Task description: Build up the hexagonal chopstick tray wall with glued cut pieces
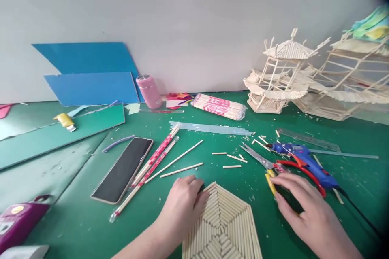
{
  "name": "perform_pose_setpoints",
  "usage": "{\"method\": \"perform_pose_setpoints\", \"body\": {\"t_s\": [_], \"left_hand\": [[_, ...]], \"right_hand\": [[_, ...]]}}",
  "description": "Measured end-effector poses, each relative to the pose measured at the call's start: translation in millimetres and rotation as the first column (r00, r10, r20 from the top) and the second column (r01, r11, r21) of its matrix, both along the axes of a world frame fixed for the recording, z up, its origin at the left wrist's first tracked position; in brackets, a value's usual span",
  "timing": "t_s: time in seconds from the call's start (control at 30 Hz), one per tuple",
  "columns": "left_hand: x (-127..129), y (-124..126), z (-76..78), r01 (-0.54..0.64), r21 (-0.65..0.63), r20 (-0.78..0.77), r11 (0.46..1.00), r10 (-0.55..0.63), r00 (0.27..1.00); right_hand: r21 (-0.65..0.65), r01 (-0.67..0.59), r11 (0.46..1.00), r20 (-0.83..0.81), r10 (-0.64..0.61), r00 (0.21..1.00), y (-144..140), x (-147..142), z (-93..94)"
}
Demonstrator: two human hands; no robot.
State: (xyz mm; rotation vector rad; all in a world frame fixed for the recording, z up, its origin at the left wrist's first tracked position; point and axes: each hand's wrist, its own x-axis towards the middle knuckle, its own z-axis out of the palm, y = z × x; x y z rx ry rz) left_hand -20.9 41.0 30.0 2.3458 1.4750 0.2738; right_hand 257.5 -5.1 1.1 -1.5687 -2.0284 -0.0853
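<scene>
My left hand [185,202] is closed at the upper left edge of a many-sided panel of thin wooden sticks [231,218], its thumb on the rim. The panel's sticks run in rings around a centre, and its lower part leaves the picture. With thumb and forefinger, my right hand [306,206] grips the yellow handle of long-jawed pliers [258,156]. Their silver jaws point away to the left, and a red handle curves off to the right. Just beyond lies a blue glue gun [304,160] with a glue stick in its back. Short cut sticks [232,166] lie ahead.
A phone [123,170] and opened packs of sticks [154,158] lie left. Behind are glue sticks [209,128], a full stick bundle [219,106] and a pink bottle [149,92]. Stick-built pavilion models [279,77] stand back right. The gun's cord [358,210] runs right.
</scene>
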Motion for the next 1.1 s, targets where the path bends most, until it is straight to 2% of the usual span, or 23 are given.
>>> {"method": "perform_pose_setpoints", "body": {"t_s": [0.07, 0.13, 0.17, 0.23, 0.3, 0.37, 0.53, 0.63, 0.73, 0.8, 0.87, 0.93, 1.03, 1.1], "left_hand": [[-9, 6, -0.3, -0.022, 0.120, 0.040, 0.992, 0.018, 0.999], [-19, 16, -0.2, -0.015, 0.291, 0.004, 0.956, 0.015, 1.000], [-24, 22, -0.2, -0.005, 0.309, -0.012, 0.951, 0.009, 1.000], [-32, 32, -0.4, 0.016, 0.315, -0.066, 0.949, 0.005, 0.998], [-35, 39, -1.3, 0.055, 0.309, -0.204, 0.949, 0.010, 0.979], [-36, 43, -2.8, 0.081, 0.302, -0.279, 0.950, 0.007, 0.960], [-37, 46, -6.4, 0.100, 0.300, -0.262, 0.949, -0.018, 0.965], [-38, 42, -3.3, 0.090, 0.297, -0.236, 0.951, -0.019, 0.972], [-36, 31, 6.0, 0.048, 0.253, -0.156, 0.966, -0.009, 0.988], [-31, 24, 13.8, -0.009, 0.135, 0.020, 0.991, 0.007, 1.000], [-24, 20, 20.5, -0.013, -0.011, 0.168, 1.000, 0.014, 0.986], [-16, 19, 24.4, 0.006, -0.096, 0.270, 0.995, 0.020, 0.963], [-5, 21, 25.3, 0.039, -0.179, 0.339, 0.983, 0.024, 0.940], [0, 23, 25.0, 0.068, -0.214, 0.363, 0.974, 0.015, 0.932]], "right_hand": [[-0.039, 0.016, 0.999, -0.095, -0.019, 0.995, -7, -12, 4.6], [-0.142, -0.004, 0.990, -0.134, -0.015, 0.991, -18, -26, 8.2], [-0.188, -0.023, 0.982, -0.123, -0.001, 0.992, -24, -33, 9.1], [-0.244, -0.043, 0.969, -0.066, 0.027, 0.997, -34, -45, 8.7], [-0.254, -0.054, 0.966, -0.011, 0.053, 0.999, -41, -53, 6.2], [-0.245, -0.059, 0.968, 0.019, 0.065, 0.998, -42, -57, 3.7], [-0.249, -0.062, 0.966, 0.054, 0.078, 0.995, -29, -56, 6.2], [-0.288, -0.080, 0.954, 0.064, 0.103, 0.993, -16, -53, 10.4], [-0.338, -0.149, 0.929, 0.032, 0.170, 0.985, -3, -52, 12.4], [-0.363, -0.209, 0.908, 0.005, 0.226, 0.974, 3, -51, 13.3], [-0.363, -0.252, 0.897, -0.016, 0.265, 0.964, 8, -50, 15.8], [-0.297, -0.256, 0.920, -0.053, 0.252, 0.966, 13, -49, 20.9], [-0.117, -0.214, 0.970, -0.102, 0.203, 0.974, 24, -54, 31.6], [-0.053, -0.246, 0.968, -0.084, 0.241, 0.967, 33, -62, 37.5]]}}
